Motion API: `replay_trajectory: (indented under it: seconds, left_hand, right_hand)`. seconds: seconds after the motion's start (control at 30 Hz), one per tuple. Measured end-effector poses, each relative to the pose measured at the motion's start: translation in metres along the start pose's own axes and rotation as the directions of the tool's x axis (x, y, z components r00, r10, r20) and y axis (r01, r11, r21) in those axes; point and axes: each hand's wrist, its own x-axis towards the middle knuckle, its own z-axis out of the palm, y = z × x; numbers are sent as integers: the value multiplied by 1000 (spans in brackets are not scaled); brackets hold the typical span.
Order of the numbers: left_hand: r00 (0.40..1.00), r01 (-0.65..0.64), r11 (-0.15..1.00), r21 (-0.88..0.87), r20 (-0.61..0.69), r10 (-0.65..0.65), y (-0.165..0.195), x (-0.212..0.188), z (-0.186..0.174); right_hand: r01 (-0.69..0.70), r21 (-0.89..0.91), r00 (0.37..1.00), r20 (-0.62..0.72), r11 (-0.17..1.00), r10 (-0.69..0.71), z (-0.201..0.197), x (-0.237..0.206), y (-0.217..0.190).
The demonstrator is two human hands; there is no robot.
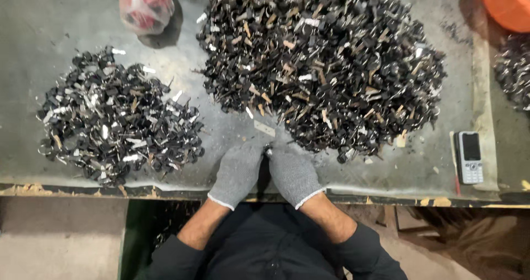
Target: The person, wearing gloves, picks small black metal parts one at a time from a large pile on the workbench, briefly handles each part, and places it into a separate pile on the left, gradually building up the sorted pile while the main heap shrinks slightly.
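Note:
Both my hands wear grey knit gloves and rest together at the near edge of a grey worktable. My left hand and my right hand meet fingertip to fingertip around a small dark metal part, mostly hidden between them. Just beyond my fingers spreads a large heap of small black and metal parts. A smaller heap of similar parts lies to the left of my left hand.
A grey mobile phone lies at the right near the table edge. A red item in a clear bag sits at the back left. An orange container and another dark heap are at the far right.

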Motion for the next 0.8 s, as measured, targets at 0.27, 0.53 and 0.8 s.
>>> replay_trajectory:
  seconds: [0.27, 0.53, 0.8]
  left_hand:
    - [996, -53, 997, -54, -80, 49, 4, 2, -9]
    - [1000, -12, 992, 123, -23, 15, -1, -1, 4]
    - [997, 57, 998, -30, -59, -58, 0, -5, -3]
  right_hand:
    - [-97, 74, 976, 203, 992, 81, -14, 11, 7]
    - [-70, 168, 974, 225, 983, 31, -10, 18, 10]
    - [43, 49, 997, -67, 998, -39, -8, -6, -6]
